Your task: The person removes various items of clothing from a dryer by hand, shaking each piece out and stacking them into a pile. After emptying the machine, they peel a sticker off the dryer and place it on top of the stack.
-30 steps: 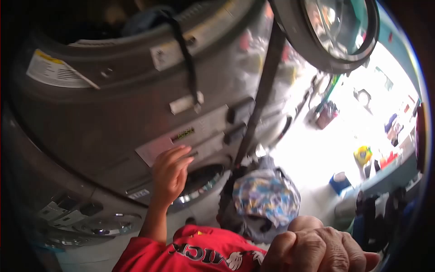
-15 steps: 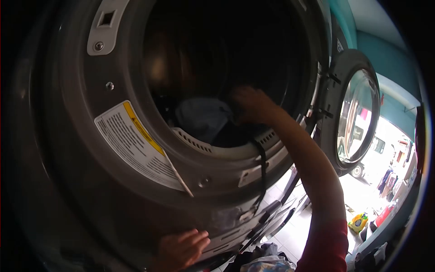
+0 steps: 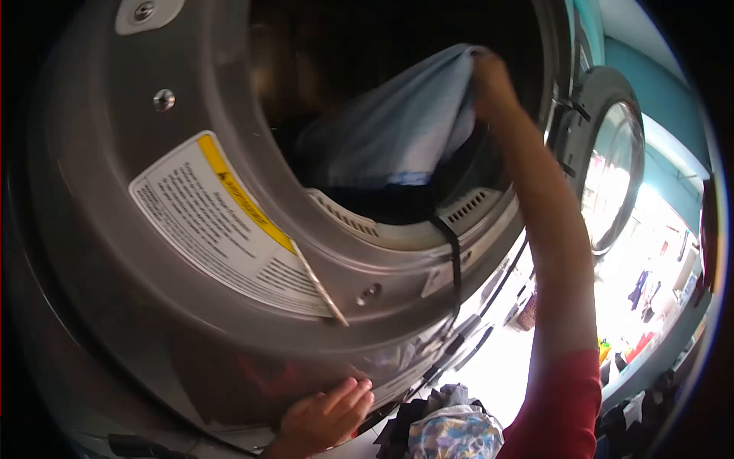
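My right hand (image 3: 492, 83) is closed on the top of a light blue cloth (image 3: 405, 126), inside the dark drum of a front-loading machine (image 3: 252, 191). The cloth stretches down and left from my fingers to the bottom of the drum, where darker fabric lies in shadow. Low on the machine's front, my left hand (image 3: 329, 417) rests with nothing in it, its fingers extended. A black strap (image 3: 456, 264) hangs over the rim of the opening.
The round glass door (image 3: 612, 176) stands open at the right. A white label with a yellow band (image 3: 237, 229) is on the machine's front. Patterned and dark clothes (image 3: 456, 436) are piled below. Beyond the door is a bright doorway with more clothes (image 3: 646, 291).
My right hand has risen with the light blue cloth, which was lying low in the drum and is now pulled up and stretched. The view has shifted slightly.
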A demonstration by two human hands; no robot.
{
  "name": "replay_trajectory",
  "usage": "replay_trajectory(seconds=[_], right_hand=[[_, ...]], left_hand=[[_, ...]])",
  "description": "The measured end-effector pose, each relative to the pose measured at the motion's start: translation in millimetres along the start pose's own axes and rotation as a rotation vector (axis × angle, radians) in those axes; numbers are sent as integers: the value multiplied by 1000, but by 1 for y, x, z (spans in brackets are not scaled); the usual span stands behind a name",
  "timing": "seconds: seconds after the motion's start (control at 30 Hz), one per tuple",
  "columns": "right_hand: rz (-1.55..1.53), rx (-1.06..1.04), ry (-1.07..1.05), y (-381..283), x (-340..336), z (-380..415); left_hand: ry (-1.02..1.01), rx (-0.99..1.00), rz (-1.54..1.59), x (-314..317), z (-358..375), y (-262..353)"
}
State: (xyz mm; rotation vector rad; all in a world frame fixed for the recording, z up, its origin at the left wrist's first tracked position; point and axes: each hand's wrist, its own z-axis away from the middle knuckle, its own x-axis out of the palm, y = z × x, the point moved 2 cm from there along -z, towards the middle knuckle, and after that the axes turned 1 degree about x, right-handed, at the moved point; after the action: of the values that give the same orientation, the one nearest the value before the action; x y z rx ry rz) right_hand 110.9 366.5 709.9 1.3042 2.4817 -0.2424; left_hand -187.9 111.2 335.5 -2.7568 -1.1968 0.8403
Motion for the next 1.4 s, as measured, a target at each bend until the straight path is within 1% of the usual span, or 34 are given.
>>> replay_trajectory(seconds=[0.03, 0.07, 0.1, 0.17, 0.2, 0.23, 0.27, 0.3, 0.37, 0.4, 0.43, 0.47, 0.5, 0.53, 0.57, 0.6, 0.67, 0.7, 0.77, 0.83, 0.87, 0.9, 0.97, 1.0, 1.03, 1.07, 1.1, 1.13, 1.17, 1.23, 1.3, 1.33, 1.37, 1.4], right_hand=[[318, -14, -34, -29, -41, 4], [635, -42, -64, -62, -83, 9], [581, -63, 1, -71, -113, 12], [204, 31, 88, -101, -166, 27], [65, 107, 106, -121, -190, 36], [5, 162, 104, -140, -208, 49], [-25, 202, 109, -155, -226, 61], [-29, 244, 113, -170, -241, 73], [131, 317, 214, -189, -260, 106], [91, 262, 179, -183, -277, 114], [99, 278, 175, -170, -306, 118], [162, 171, 113, -159, -333, 121], [220, 61, 58, -149, -360, 125], [201, 114, 78, -154, -384, 136], [167, 187, 110, -161, -400, 151], [149, 239, 138, -164, -419, 166], [125, 313, 168, -169, -453, 189], [121, 344, 185, -171, -472, 199], [88, 406, 201, -174, -500, 218], [80, 459, 222, -175, -527, 241], [80, 492, 236, -176, -539, 252], [78, 514, 245, -174, -555, 263], [59, 562, 267, -171, -585, 281], [36, 581, 271, -165, -599, 294], [78, 592, 292, -166, -617, 303], [122, 610, 286, -156, -637, 318], [167, 630, 285, -148, -659, 331], [220, 662, 281, -138, -685, 347], [268, 689, 261, -126, -706, 363], [385, 752, 160, -90, -744, 401], [505, 774, -107, -26, -783, 463], [447, 743, -180, -14, -766, 505], [384, 714, -253, -2, -747, 547], [318, 687, -324, 9, -727, 589]], left_hand=[[-7, 10, 13, 1, 1, 2], [3, -43, 21, 1, 1, 3], [12, -97, 30, -1, -1, 5], [43, -94, 47, -4, -8, 12], [136, -143, 239, -5, -12, 17], [224, -197, 432, -5, -15, 23], [256, -167, 624, 3, -22, 33], [306, -145, 625, 4, -39, 45], [447, -68, 648, 18, -80, 66], [543, -1, 592, 27, -106, 70], [581, -28, 554, 28, -132, 74], [618, -57, 511, 29, -158, 77], [732, -67, 454, 33, -184, 77], [762, -137, 331, 29, -208, 78], [730, -205, 214, 21, -228, 79], [779, -175, 139, 26, -248, 74], [758, -155, -17, 35, -276, 74], [732, -55, -44, 33, -284, 71], [663, 68, 48, 30, -295, 78], [556, 83, 82, 33, -297, 79], [539, 17, 221, 34, -302, 92], [533, 29, 253, 35, -305, 106], [389, -68, 430, 38, -309, 132], [373, 16, 472, 55, -316, 125], [362, 25, 491, 73, -323, 117], [276, 0, 602, 94, -330, 108], [187, -24, 711, 101, -332, 112], [155, 102, 901, 105, -334, 120], [151, 115, 918, 93, -334, 126], [-357, -174, 1106, 81, -329, 145], [-186, 123, 955, 92, -312, 161], [-210, 308, 981, 118, -305, 158], [-562, 29, 1088, 146, -301, 173], [-442, 232, 1071, 164, -283, 186]])
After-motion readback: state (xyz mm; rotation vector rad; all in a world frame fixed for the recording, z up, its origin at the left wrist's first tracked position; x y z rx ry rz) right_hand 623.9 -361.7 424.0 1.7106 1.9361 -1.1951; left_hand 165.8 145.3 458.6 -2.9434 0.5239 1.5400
